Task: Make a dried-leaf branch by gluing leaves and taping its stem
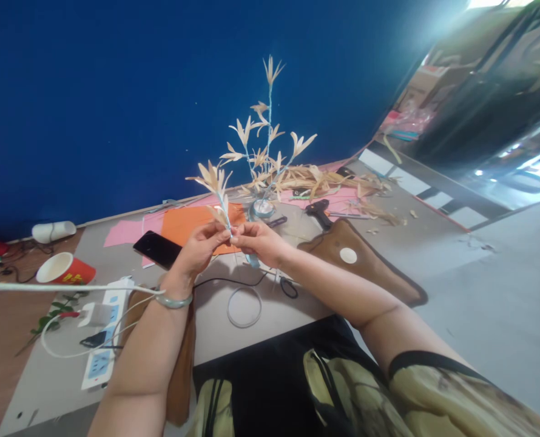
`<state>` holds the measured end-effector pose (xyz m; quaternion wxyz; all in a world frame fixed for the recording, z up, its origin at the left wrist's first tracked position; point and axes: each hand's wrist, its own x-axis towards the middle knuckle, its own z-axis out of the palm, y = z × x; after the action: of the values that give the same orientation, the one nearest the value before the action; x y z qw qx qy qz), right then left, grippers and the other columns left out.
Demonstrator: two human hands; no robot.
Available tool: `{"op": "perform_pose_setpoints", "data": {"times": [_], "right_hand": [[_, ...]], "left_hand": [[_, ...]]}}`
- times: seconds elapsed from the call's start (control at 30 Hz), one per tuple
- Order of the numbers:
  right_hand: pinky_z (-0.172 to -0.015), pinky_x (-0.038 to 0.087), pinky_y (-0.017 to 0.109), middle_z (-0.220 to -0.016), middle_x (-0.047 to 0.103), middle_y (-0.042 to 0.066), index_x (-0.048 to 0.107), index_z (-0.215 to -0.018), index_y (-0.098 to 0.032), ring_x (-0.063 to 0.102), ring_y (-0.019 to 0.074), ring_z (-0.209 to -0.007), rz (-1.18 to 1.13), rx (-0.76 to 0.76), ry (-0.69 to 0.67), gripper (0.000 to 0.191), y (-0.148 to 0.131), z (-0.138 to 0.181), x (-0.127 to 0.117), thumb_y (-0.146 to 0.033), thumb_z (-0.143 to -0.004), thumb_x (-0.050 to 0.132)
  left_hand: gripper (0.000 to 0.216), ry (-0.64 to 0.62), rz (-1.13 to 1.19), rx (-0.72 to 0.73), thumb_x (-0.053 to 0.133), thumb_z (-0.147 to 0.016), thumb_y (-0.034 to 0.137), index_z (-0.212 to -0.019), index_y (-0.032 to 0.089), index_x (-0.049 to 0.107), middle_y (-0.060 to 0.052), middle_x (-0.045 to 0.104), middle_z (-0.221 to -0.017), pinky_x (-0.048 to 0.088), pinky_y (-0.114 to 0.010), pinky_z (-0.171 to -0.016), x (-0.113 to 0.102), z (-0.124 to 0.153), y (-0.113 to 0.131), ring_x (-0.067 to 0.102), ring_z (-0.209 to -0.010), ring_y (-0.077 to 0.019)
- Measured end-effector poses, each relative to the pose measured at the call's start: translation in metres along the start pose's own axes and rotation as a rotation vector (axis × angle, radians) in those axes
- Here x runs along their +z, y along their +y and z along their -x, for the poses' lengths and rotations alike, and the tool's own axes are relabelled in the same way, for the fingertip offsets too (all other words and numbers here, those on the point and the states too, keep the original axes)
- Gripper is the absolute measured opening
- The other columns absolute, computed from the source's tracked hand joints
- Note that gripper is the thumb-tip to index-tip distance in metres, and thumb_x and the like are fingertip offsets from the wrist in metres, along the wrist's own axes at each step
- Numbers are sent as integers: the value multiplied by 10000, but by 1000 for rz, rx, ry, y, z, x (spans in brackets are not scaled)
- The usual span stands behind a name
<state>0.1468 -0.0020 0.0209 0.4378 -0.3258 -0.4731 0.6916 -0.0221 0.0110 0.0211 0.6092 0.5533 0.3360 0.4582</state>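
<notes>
A small sprig of pale, dried husk-like leaves (214, 181) with a light-blue wrapped stem stands upright between my hands. My left hand (199, 249) pinches its lower stem between thumb and fingertips. Closed beside it, my right hand (259, 240) grips the same stem at its lower end, fingertips nearly touching the left ones. A light-blue strip (252, 261) hangs beneath my right hand. Behind them rises a taller branching craft plant (270, 124) with similar leaves and blue stems, near a round silvery object (263, 209).
Dried husk strips (315, 179) and a dark glue gun (318, 212) lie behind my right arm, near a brown cushion-like piece (365, 261). Left are a phone (157, 249), paper cup (65, 269) and power strip (108, 334). A wire loop (244, 308) shows below my hands.
</notes>
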Motion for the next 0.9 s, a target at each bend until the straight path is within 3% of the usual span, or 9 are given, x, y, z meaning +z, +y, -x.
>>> {"op": "perform_pose_setpoints", "data": {"times": [0.13,0.3,0.47,0.7,0.9], "right_hand": [[-504,301,198,-609,553,-43,558,-671,-149,436,53,-543,96,-59,83,351,2,-3,-5,-327,-568,842],[-465,226,199,-564,516,-48,585,-667,-132,349,34,-478,41,62,-47,314,-2,-6,-13,-379,-645,778],[-445,203,208,-527,542,-52,609,-672,-136,334,36,-454,130,88,37,280,-1,-11,-15,-306,-576,811],[-605,432,249,-677,685,27,618,-657,-146,598,123,-641,229,-140,166,255,6,-5,-2,-320,-620,800],[-684,499,296,-712,713,54,636,-672,-145,658,165,-699,282,-207,228,218,12,-4,5,-325,-674,760]], "left_hand": [[202,20,-218,106,709,-771,368,-767,168,736,-40,650,-821,520,-303,-808,-2,-2,2,619,-790,-149],[294,4,-280,4,697,-769,423,-777,131,671,-42,632,-821,566,-348,-765,-1,0,10,652,-722,-159],[292,41,-303,0,692,-777,418,-760,132,634,-35,632,-723,568,-330,-712,4,2,11,667,-666,-167],[290,127,-359,83,716,-749,393,-677,133,611,-33,592,-742,555,-296,-607,7,1,11,644,-584,-145],[263,163,-362,142,724,-737,377,-686,141,622,-26,567,-798,530,-259,-548,9,1,7,598,-567,-108]]}}
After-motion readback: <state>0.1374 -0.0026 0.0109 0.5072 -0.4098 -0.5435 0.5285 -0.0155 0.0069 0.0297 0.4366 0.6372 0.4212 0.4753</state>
